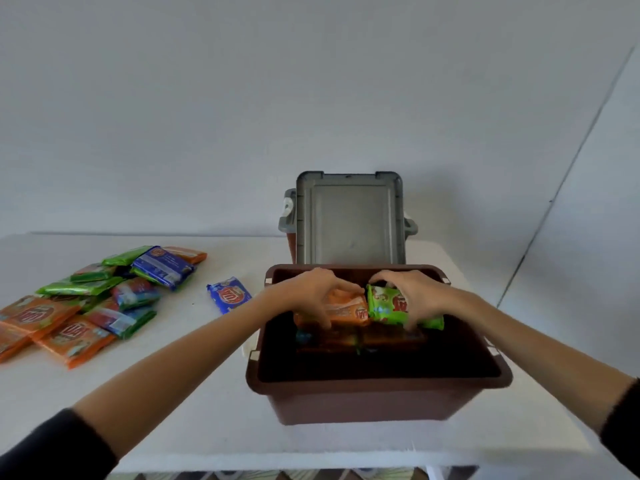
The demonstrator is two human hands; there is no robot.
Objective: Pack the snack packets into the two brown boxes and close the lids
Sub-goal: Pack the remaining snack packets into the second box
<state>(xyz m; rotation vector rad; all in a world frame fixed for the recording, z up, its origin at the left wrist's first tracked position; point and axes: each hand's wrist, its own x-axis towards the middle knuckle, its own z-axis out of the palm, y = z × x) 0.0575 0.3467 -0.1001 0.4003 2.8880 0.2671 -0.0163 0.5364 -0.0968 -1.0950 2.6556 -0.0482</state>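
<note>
Brown box [377, 403] filling; left hand [311, 292] gripping orange packet [346, 308], right hand [415, 299] pinching green packet [384, 304]; crooked stacking risking lid [349, 220] jamming.

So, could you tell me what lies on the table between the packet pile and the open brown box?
A single blue packet lies between the pile and the box, apart from both; the head view shows it.
</note>
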